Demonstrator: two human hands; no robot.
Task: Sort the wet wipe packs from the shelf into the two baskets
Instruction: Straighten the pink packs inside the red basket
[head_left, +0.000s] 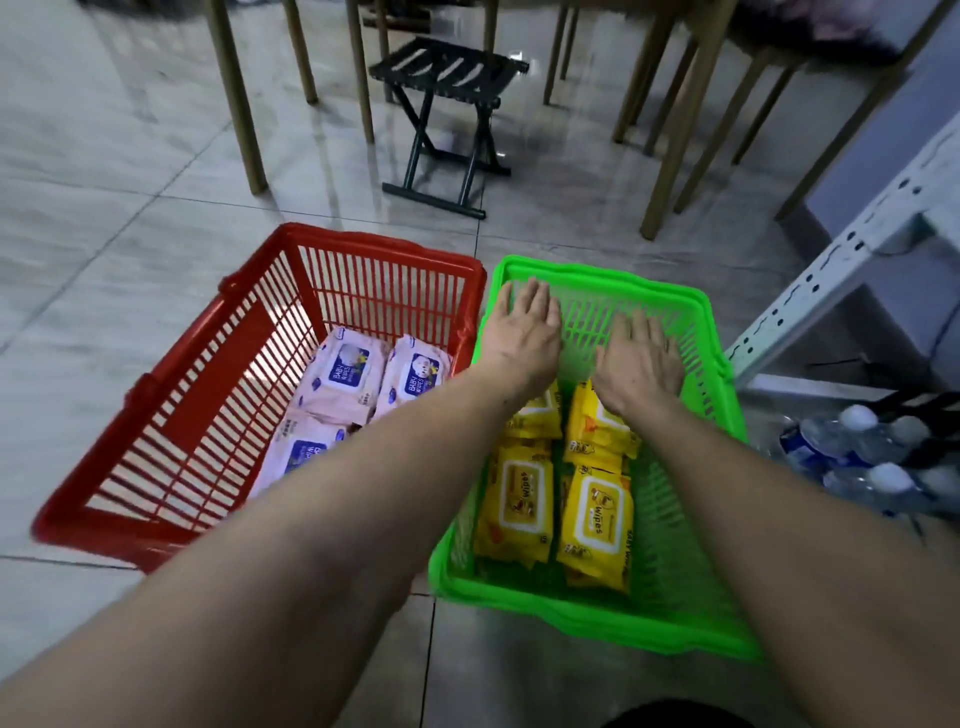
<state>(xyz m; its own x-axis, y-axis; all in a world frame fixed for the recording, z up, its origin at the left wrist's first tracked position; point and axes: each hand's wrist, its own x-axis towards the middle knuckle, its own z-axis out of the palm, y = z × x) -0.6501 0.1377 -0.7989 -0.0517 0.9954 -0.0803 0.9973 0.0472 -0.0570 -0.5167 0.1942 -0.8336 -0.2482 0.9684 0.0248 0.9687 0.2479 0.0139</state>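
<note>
Over the slatted green plastic basket (602, 618), both flat hands: left hand (524, 338), right hand (641, 361).

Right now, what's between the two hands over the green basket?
Nothing is held between the left hand and right hand; the head view shows only the green basket mesh wall there.

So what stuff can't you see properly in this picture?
Head view only:
- Far yellow packs: partly covered by both hands, left hand, right hand.
- Pink packs: nearest one hidden behind the left forearm.
- Shelf: cut off by the right edge.
- Water bottles: blurred, labels unreadable.
</note>
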